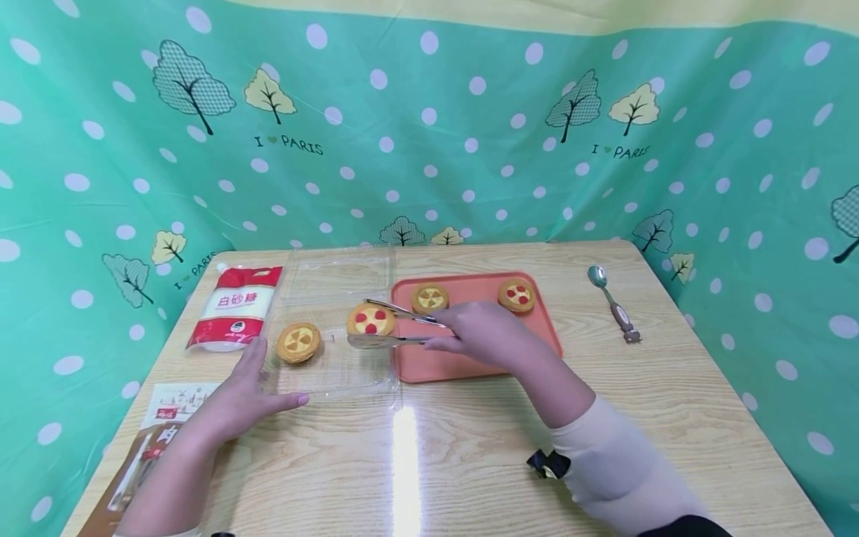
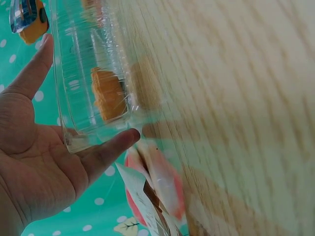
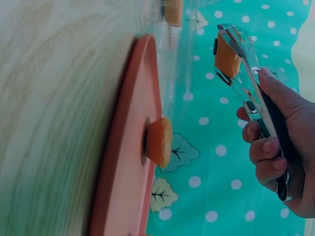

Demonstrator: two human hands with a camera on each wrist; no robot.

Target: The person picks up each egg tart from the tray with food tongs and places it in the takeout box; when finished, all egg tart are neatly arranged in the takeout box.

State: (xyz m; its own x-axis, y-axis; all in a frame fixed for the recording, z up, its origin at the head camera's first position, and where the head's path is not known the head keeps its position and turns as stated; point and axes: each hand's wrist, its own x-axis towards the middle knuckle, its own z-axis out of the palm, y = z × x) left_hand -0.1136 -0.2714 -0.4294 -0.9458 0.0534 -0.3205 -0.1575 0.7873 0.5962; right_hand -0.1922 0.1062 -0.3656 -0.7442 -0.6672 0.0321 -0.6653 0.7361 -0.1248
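Observation:
My right hand (image 1: pixel 479 335) grips metal tongs (image 3: pixel 268 108) with dark handles. Between the tong ends is a round tart (image 1: pixel 371 321) with red pieces on top, raised above the right part of a clear plastic box (image 1: pixel 342 382). The box lies with its lid folded back. Inside, at the left, sits another tart (image 1: pixel 298 343) with brown wedges on top. My left hand (image 1: pixel 235 403) is spread at the box's front left corner, fingers straight and touching or very near its wall. Right of the box, a pink tray (image 1: pixel 463 365) bears a brown-wedge tart (image 1: pixel 429 297) and a red-topped tart (image 1: pixel 517 296).
A red and white bag (image 1: pixel 235 309) lies left of the box. Nearer, partly under my left forearm, is a brown printed packet (image 1: pixel 150 447). A spoon (image 1: pixel 614 302) lies right of the tray. A green dotted curtain (image 1: pixel 429 149) encloses the wooden table (image 1: pixel 483 462).

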